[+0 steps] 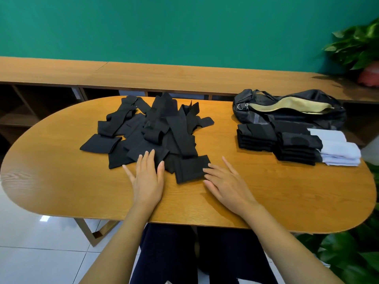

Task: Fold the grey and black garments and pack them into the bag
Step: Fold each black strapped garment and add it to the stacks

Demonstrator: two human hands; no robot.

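Note:
A loose heap of black garments [151, 128] covers the middle of the wooden table [61, 181]. At its near edge lies one black piece [190, 168]. My left hand [146, 178] lies flat with straight fingers, its fingertips on the heap's near edge. My right hand [225, 184] is flat too, its fingertips touching the right end of that near piece. On the right stand two stacks of folded black garments [279, 143] and a small stack of folded grey ones [338, 150]. Behind them lies the black bag [287, 111], unzipped, its tan lining showing.
A long wooden shelf unit [143, 74] runs behind the table under a green wall. Potted plants stand at the far right [356, 46] and lower right [348, 257]. White floor tiles lie to the left.

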